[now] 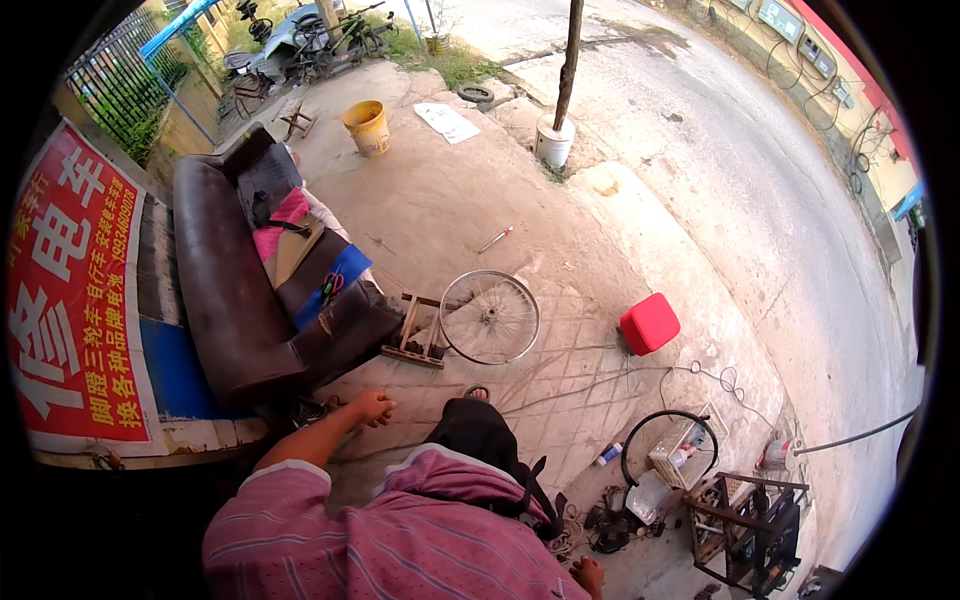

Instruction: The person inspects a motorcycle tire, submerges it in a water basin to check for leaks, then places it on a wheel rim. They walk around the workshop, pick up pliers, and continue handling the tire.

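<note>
My left hand (373,408) hangs beside the front end of the brown sofa, its fingers loosely curled and nothing visible in them. At the lower edge, my right hand (588,574) is partly cut off, near a clutter of dark parts (610,525) on the ground; whether it holds anything is hidden. Ahead of me a bare spoked wheel (489,316) lies beside a low wooden frame (412,330). A black tyre (624,456) leans around a pale plastic crate (672,468) on the right.
The sofa (225,290) carries cloths and red-handled scissors (332,286). A red stool (650,324) stands right of the wheel, above a cable on the ground. Farther off are a yellow bucket (367,130) and a post in a white bucket (554,143). A dark rack (745,530) stands lower right.
</note>
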`<move>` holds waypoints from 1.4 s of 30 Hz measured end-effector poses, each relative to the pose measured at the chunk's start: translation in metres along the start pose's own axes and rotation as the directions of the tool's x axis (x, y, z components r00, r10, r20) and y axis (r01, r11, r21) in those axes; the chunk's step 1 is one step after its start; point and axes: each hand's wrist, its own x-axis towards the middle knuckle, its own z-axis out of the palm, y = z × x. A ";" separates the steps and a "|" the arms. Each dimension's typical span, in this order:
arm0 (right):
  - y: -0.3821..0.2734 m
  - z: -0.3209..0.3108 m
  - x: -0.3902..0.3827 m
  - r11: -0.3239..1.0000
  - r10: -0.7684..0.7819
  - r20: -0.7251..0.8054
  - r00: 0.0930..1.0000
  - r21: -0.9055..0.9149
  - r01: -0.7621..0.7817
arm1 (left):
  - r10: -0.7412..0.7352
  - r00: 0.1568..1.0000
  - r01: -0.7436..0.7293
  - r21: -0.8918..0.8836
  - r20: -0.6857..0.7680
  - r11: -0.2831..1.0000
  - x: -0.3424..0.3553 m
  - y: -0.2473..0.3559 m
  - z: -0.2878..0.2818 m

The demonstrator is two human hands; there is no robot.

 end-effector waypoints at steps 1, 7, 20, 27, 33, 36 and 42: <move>-0.022 0.001 0.011 1.000 0.012 -0.011 1.000 -0.003 -0.012 | -0.011 1.000 0.011 0.004 0.016 1.000 0.012 0.001 0.002; -0.195 0.068 0.082 0.980 -0.107 -0.099 0.989 -0.180 0.088 | -0.178 0.967 0.148 -0.165 -0.185 0.975 0.043 0.000 0.012; -0.423 0.058 0.301 0.339 -0.184 0.506 0.842 -0.772 0.538 | -0.198 0.906 0.030 -0.408 -0.374 0.912 0.125 0.154 0.073; -0.583 0.138 0.380 0.514 0.046 0.294 0.955 -0.826 0.230 | -0.252 0.924 0.115 -0.418 -0.288 0.901 0.227 0.182 0.170; -0.704 0.251 0.412 0.516 0.093 0.317 0.944 -0.826 0.226 | -0.246 0.952 0.151 -0.424 -0.181 0.893 0.257 0.257 0.218; -0.747 0.306 0.437 0.465 0.104 0.348 0.932 -0.845 0.264 | -0.309 0.929 0.184 -0.471 -0.204 0.863 0.284 0.265 0.219; -0.840 0.404 0.487 0.423 -0.052 0.428 0.902 -0.809 0.408 | -0.363 0.887 0.097 -0.652 -0.287 0.752 0.375 0.317 0.183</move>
